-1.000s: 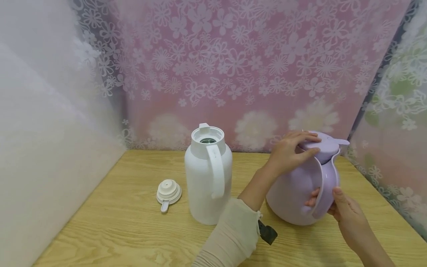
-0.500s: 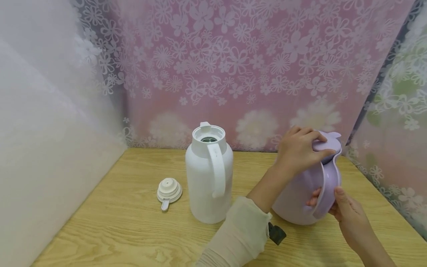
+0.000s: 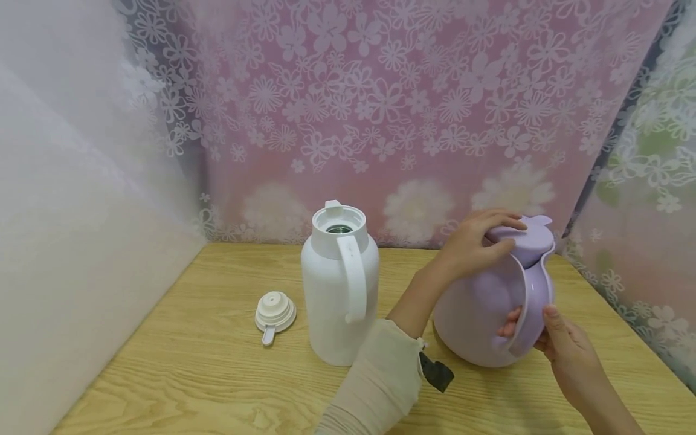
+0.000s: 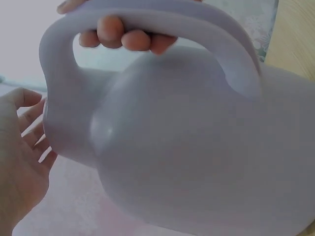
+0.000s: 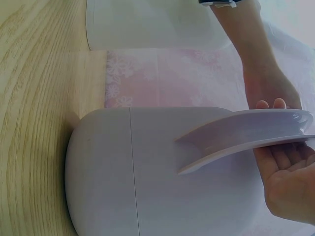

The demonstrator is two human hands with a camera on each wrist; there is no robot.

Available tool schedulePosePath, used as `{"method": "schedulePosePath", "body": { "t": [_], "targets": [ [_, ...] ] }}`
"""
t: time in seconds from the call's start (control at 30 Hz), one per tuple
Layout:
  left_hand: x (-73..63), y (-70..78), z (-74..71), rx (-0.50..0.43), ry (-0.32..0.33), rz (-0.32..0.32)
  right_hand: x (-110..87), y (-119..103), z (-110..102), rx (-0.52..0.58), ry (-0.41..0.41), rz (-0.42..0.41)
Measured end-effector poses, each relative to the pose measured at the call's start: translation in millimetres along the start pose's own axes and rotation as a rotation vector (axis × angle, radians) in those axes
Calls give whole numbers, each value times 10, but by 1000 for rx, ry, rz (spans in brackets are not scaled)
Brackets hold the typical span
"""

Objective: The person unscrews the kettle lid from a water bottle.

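A lilac vacuum jug stands on the wooden table at the right, its lid seated in the neck. My right hand grips the jug's handle, fingertips showing through the loop in the left wrist view. My left hand holds the lid from the left, thumb on the near rim and fingers over the top. To the left stands a white vacuum jug with an uncovered mouth. Beside it a cream stopper lies with its stepped side up and its tab towards me.
The wooden table ends at a pink flowered curtain behind. A pale wall closes the left side, a flowered sheet the right. A black strap end hangs below my left sleeve.
The lid has turned, its tab swinging from the right towards the back. My left hand moved right with it, then back left across the lid. My right hand stays on the handle.
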State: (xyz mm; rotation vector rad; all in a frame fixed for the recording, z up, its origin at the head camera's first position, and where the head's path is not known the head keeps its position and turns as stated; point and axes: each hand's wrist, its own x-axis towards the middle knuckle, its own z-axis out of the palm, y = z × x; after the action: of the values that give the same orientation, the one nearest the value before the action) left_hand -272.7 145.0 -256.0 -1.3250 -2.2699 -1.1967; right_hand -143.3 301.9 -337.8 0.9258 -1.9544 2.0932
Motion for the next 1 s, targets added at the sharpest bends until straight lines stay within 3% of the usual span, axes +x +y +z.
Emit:
{"method": "schedulePosePath", "body": {
  "t": [0.2, 0.37, 0.6, 0.77, 1.0],
  "targets": [
    [-40, -136, 16, -187, -20, 48, -8, 2, 3, -19, 7, 5],
    [-47, -132, 18, -193, 0, 20, 2, -8, 13, -22, 8, 0],
    [-41, 0, 24, 81, 69, -31, 13, -11, 12, -16, 9, -10],
    [-23, 92, 32, 204, 111, -47, 10, -19, 12, -16, 12, -1],
    [19, 222, 65, 419, 136, -122, 15, -17, 13, 3, 6, -1]
  ]
}}
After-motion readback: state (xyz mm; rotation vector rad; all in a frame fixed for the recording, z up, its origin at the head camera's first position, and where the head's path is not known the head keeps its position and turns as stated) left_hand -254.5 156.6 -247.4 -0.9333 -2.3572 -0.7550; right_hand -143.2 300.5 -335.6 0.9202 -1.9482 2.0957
